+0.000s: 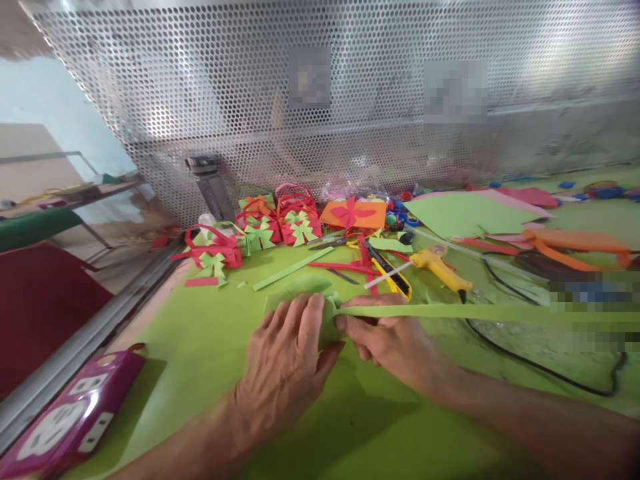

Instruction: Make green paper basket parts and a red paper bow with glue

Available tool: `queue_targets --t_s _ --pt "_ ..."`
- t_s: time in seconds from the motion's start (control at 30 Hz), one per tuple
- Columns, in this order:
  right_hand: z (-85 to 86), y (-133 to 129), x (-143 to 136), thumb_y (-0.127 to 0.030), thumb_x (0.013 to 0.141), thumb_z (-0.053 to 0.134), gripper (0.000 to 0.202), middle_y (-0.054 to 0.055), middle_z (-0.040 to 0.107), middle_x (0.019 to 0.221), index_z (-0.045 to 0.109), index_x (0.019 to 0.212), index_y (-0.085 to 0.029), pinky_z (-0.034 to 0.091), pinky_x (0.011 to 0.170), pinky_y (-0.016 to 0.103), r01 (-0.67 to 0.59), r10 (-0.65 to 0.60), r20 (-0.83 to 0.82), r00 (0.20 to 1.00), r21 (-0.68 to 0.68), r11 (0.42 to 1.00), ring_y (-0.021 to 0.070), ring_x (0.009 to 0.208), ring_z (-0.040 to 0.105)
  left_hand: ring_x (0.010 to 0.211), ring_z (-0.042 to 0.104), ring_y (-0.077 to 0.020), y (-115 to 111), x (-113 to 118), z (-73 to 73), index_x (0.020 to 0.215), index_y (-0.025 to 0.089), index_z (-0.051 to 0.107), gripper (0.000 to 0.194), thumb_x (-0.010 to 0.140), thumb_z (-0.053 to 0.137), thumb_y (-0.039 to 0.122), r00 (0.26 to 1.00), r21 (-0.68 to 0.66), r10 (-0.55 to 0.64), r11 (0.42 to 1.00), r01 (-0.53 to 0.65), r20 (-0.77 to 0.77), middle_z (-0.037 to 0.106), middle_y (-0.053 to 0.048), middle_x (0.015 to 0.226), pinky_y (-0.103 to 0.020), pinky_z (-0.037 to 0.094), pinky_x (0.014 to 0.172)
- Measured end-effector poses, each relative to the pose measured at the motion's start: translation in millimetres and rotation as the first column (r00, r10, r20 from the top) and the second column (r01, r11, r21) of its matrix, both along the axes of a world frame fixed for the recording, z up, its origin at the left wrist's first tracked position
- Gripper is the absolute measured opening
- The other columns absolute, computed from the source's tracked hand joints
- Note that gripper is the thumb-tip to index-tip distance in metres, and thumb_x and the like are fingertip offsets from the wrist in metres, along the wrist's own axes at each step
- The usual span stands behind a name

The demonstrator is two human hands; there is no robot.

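Note:
My left hand [287, 357] lies curved over a green folded piece [300, 290], whose far side shows beyond the fingers; whether it is paper or felt I cannot tell. A long light-green strip [450, 311] runs from that piece off to the right. My right hand [387, 340] pinches the strip between thumb and forefinger, close to where it meets the folded piece. The part of the piece beneath my left palm is hidden.
Beyond my hands lie a yellow glue gun [440, 268] with a black cord [545, 373], a yellow-black cutter [387, 270], and scissors [325, 244]. Several red baskets with green bows [300, 227] and a bottle [213, 190] stand before the perforated metal panel [250, 100]. A purple case [85, 407] rests left.

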State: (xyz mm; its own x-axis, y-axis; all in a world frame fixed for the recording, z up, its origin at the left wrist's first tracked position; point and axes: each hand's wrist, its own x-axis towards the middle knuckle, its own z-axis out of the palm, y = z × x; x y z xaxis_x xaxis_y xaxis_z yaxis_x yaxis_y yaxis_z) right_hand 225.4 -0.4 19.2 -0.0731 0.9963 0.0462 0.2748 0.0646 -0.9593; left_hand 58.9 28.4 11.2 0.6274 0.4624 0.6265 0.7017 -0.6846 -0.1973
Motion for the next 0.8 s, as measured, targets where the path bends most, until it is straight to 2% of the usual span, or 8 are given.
queue_targets --t_s 0.07,0.27,0.4,0.6,0.8 --pt "-0.2 0 0 -0.021 0.075 0.057 0.015 -0.008 0.044 0.045 0.052 0.061 -0.022 0.028 0.037 0.019 0.004 -0.004 0.004 1.000 -0.005 1.000 0.0071 0.037 0.041 0.088 0.061 -0.0296 0 0 0.1 0.116 0.005 0.044 0.054 0.074 0.065 0.032 1.000 -0.003 0.001 1.000 -0.001 0.003 0.064 -0.017 0.101 -0.039 0.053 0.069" --pt "9.8 -2 -7 -0.025 0.080 0.054 0.027 -0.009 0.038 0.044 0.041 0.057 -0.021 0.027 0.037 0.018 -0.016 0.011 -0.090 0.996 -0.053 0.998 0.0058 0.038 0.034 0.087 0.062 -0.0308 -1 0 1.5 0.116 0.004 0.044 0.055 0.073 0.065 0.031 1.000 0.013 0.009 1.000 -0.009 0.001 0.064 -0.018 0.101 -0.041 0.054 0.067" --pt "11.3 -1 -8 -0.024 0.080 0.053 0.027 -0.009 0.038 0.045 0.040 0.056 -0.020 0.029 0.039 0.018 0.003 -0.005 -0.070 0.998 -0.032 0.999 0.0058 0.040 0.036 0.088 0.062 -0.0310 -2 1 1.1 0.116 0.004 0.044 0.055 0.073 0.065 0.031 1.000 0.011 0.005 1.000 -0.005 -0.007 0.064 -0.018 0.101 -0.041 0.054 0.068" --pt "10.2 -1 -7 -0.026 0.079 0.053 0.027 -0.008 0.040 0.045 0.042 0.056 -0.020 0.029 0.039 0.019 0.026 -0.027 -0.054 0.998 -0.027 0.999 0.0056 0.040 0.037 0.088 0.062 -0.0311 -3 1 1.0 0.116 0.004 0.044 0.052 0.075 0.063 0.031 1.000 0.014 -0.008 1.000 0.008 -0.004 0.064 -0.019 0.100 -0.041 0.055 0.066" --pt "11.6 -2 -10 -0.027 0.074 0.059 0.020 -0.009 0.037 0.042 0.047 0.060 -0.020 0.026 0.036 0.018 0.013 -0.026 -0.169 0.985 -0.075 0.997 0.0058 0.039 0.033 0.088 0.062 -0.0306 -4 1 2.5 0.117 0.006 0.042 0.050 0.078 0.059 0.030 1.000 0.019 0.002 1.000 -0.002 -0.007 0.064 -0.018 0.100 -0.041 0.054 0.068"
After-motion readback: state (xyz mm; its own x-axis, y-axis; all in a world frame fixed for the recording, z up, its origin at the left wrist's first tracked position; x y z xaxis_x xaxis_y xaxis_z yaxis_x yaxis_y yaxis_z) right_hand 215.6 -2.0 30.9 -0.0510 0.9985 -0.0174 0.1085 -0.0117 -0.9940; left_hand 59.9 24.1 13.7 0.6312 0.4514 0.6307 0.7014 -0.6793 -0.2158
